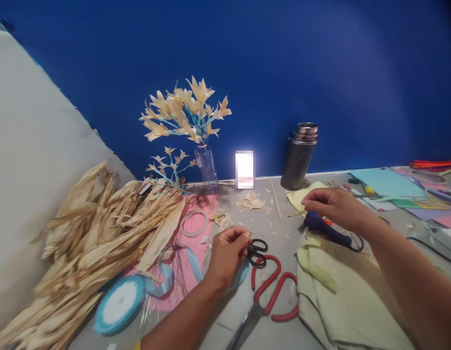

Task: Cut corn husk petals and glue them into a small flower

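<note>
My left hand (229,255) is closed in a pinch above the table, thumb against fingertips. Whatever it may hold is too small to make out. Right beside its fingertips are the black handles of a small pair of scissors (258,253). Below these lies a larger pair of red-handled scissors (264,306). My right hand (331,206) hovers over a dark blue tool that looks like a glue gun (329,232). Its fingers are curled together, and I cannot see what is between them. A yellow paper (309,193) lies just behind that hand.
Dried corn husks (112,243) pile up at left, with a blue ribbon spool (119,304) in front. Husk flowers (189,109) stand in a clear vase (206,167). A dark flask (300,158) stands by the blue wall. A pale green cloth (342,296) lies at right.
</note>
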### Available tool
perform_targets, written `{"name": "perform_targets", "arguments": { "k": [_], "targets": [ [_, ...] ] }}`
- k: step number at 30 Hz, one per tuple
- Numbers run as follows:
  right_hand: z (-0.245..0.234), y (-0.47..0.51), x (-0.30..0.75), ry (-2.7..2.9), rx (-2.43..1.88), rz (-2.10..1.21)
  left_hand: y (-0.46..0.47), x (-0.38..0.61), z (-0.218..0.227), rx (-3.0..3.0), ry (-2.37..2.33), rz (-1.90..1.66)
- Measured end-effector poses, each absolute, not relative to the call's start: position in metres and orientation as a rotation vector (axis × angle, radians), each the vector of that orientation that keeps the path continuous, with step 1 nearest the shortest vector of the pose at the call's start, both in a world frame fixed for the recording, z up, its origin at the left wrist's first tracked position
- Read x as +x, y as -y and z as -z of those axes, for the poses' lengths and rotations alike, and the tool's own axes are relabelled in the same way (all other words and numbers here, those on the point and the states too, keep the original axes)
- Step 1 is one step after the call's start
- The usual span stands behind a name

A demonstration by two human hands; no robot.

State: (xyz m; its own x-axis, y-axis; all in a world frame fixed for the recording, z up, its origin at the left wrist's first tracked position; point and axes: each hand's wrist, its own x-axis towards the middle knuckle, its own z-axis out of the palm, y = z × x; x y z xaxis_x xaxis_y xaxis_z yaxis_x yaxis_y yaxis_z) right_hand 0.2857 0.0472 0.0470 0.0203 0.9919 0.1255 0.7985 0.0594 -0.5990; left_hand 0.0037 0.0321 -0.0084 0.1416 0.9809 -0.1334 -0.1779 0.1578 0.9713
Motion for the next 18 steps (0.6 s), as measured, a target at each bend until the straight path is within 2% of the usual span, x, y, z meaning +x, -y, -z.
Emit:
{"name": "perform_targets", "arguments": {
  "k": [3, 10, 16, 18],
  "targets": [
    [-0.042, -0.028, 0.301, 2.027, -1.855, -0.591, -0.033, 0.003, 0.016, 1.030, -1.024, -1.085],
    [-0.011, -0.003, 0.299, 2.322, -1.805, -0.373, -0.038, 0.001, 0.022, 0.888, -1.005, -1.121],
    [-0.056, -0.009, 0.335, 2.017, -1.968, -0.245, -0.041, -0.001, 0.019, 0.838, -1.052, -1.145],
    [-0.074, -0.005, 0.361, 1.766, -2.106, -0.081, -0.040, -0.001, 0.017, 0.837, -1.054, -1.140]
  ]
}}
